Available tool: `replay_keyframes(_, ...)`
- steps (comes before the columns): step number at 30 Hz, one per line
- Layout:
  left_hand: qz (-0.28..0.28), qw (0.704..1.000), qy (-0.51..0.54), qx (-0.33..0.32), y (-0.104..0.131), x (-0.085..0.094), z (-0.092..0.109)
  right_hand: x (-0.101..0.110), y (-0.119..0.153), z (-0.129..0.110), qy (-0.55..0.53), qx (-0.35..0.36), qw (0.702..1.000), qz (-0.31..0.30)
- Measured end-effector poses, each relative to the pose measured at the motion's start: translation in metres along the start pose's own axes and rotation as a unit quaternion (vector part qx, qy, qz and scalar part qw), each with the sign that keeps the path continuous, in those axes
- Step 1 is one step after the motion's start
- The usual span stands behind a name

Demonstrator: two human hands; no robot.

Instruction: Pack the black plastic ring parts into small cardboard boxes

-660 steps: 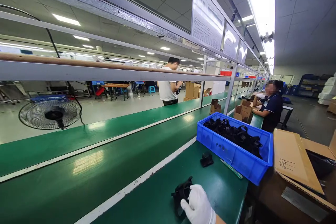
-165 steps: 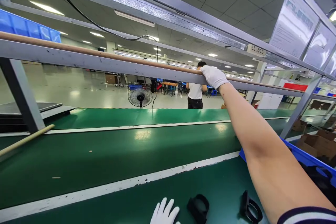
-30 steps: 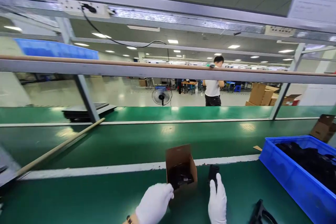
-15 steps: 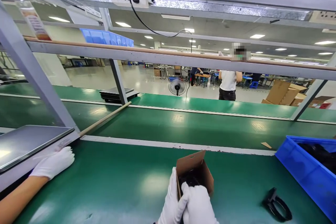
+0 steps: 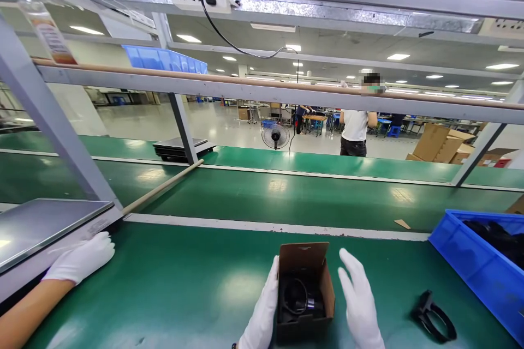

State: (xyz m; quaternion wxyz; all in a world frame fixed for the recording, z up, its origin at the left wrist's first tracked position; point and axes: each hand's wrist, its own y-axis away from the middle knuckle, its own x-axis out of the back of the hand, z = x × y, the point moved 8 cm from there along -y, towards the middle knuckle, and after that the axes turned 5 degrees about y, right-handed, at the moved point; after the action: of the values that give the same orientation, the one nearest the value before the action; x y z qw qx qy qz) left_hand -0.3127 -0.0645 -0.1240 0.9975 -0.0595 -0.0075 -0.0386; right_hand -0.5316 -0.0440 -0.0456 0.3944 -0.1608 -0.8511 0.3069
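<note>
An open cardboard box (image 5: 306,330) stands before me on the green surface, its flap raised at the back. Inside lie black parts (image 5: 301,300), among them a ring shape and something shiny; their exact kind is unclear. My left hand (image 5: 262,308), in a white glove, holds the box along its left side, fingers stretched up against the wall. Just right of the box, my right hand (image 5: 360,300), also gloved, is open and apart from it, with nothing in it. Farther right lies a black ring-shaped part with a clamp-like block (image 5: 434,316).
A blue bin (image 5: 470,272) of black items stands at right. At left, another person's gloved hand (image 5: 84,259) rests beside a flat metal-topped device (image 5: 49,229). A wooden rod (image 5: 164,185) crosses the belt, a frame rail (image 5: 245,87) spans above, and a cardboard scrap (image 5: 402,224) lies beyond.
My right hand has come out of the box and moved right, its fingers opening. The box has turned slightly, showing the black parts inside. The left hand stays at its side.
</note>
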Motion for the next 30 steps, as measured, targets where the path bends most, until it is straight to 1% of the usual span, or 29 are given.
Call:
replay_keyframes(1, 0.003, 0.999, -0.021, 0.028, 0.000, -0.003, -0.002, -0.007, 0.003, 0.015, -0.032, -0.031, 0.999, -0.020)
replay_keyframes(2, 0.004, 0.997, -0.053, 0.049, 0.000, -0.006, -0.005, -0.022, 0.008, 0.026, -0.082, -0.065, 0.992, -0.073)
replay_keyframes(3, 0.006, 0.994, -0.087, 0.063, -0.001, -0.008, -0.008, -0.039, 0.015, 0.033, -0.134, -0.095, 0.979, -0.123)
replay_keyframes(4, 0.011, 0.991, -0.116, 0.062, -0.002, -0.010, -0.011, -0.054, 0.023, 0.037, -0.178, -0.119, 0.964, -0.157)
replay_keyframes(5, 0.023, 0.989, -0.137, 0.046, -0.004, -0.009, -0.012, -0.064, 0.029, 0.038, -0.204, -0.131, 0.956, -0.165)
replay_keyframes(6, 0.039, 0.988, -0.152, 0.013, -0.006, -0.007, -0.012, -0.066, 0.031, 0.038, -0.208, -0.124, 0.960, -0.143)
replay_keyframes(7, 0.052, 0.984, -0.164, -0.038, -0.007, -0.005, -0.008, -0.062, 0.031, 0.036, -0.198, -0.100, 0.969, -0.107)
replay_keyframes(8, 0.055, 0.977, -0.178, -0.103, -0.007, -0.003, -0.002, -0.054, 0.030, 0.032, -0.178, -0.059, 0.980, -0.063)
replay_keyframes(9, 0.047, 0.965, -0.193, -0.171, -0.005, -0.002, 0.006, -0.042, 0.028, 0.026, -0.157, -0.004, 0.987, -0.024)
replay_keyframes(10, 0.026, 0.950, -0.210, -0.230, -0.002, -0.003, 0.014, -0.032, 0.026, 0.018, -0.139, 0.061, 0.988, -0.005)
replay_keyframes(11, -0.005, 0.934, -0.231, -0.273, 0.001, -0.005, 0.020, -0.022, 0.024, 0.009, -0.122, 0.124, 0.985, -0.005)
replay_keyframes(12, -0.038, 0.920, -0.253, -0.297, 0.003, -0.008, 0.025, -0.014, 0.022, 0.002, -0.105, 0.180, 0.978, -0.019)
replay_keyframes(13, -0.069, 0.911, -0.272, -0.302, 0.005, -0.010, 0.028, -0.009, 0.021, -0.004, -0.086, 0.223, 0.970, -0.043)
replay_keyframes(14, -0.098, 0.906, -0.286, -0.295, 0.006, -0.011, 0.031, -0.005, 0.020, -0.007, -0.067, 0.250, 0.963, -0.074)
replay_keyframes(15, -0.123, 0.905, -0.297, -0.279, 0.007, -0.013, 0.032, -0.003, 0.020, -0.007, -0.048, 0.260, 0.959, -0.105)
replay_keyframes(17, -0.164, 0.905, -0.309, -0.243, 0.009, -0.015, 0.033, -0.003, 0.021, -0.004, -0.011, 0.256, 0.954, -0.157)
replay_keyframes(19, -0.183, 0.902, -0.321, -0.222, 0.012, -0.016, 0.031, -0.007, 0.023, 0.003, 0.011, 0.237, 0.953, -0.186)
replay_keyframes(20, -0.188, 0.899, -0.328, -0.221, 0.012, -0.016, 0.030, -0.009, 0.024, 0.006, 0.015, 0.230, 0.954, -0.193)
replay_keyframes(22, -0.186, 0.892, -0.335, -0.240, 0.012, -0.016, 0.028, -0.012, 0.024, 0.009, 0.012, 0.226, 0.954, -0.196)
replay_keyframes(24, -0.168, 0.893, -0.332, -0.255, 0.008, -0.012, 0.027, -0.012, 0.019, 0.007, 0.007, 0.225, 0.957, -0.184)
replay_keyframes(26, -0.154, 0.895, -0.323, -0.265, 0.005, -0.008, 0.028, -0.010, 0.012, 0.003, 0.004, 0.219, 0.961, -0.169)
replay_keyframes(28, -0.157, 0.893, -0.320, -0.274, 0.005, -0.007, 0.029, -0.006, 0.008, -0.003, 0.003, 0.220, 0.961, -0.167)
replay_keyframes(30, -0.165, 0.890, -0.318, -0.284, 0.010, -0.009, 0.031, -0.002, 0.010, -0.011, 0.012, 0.249, 0.955, -0.160)
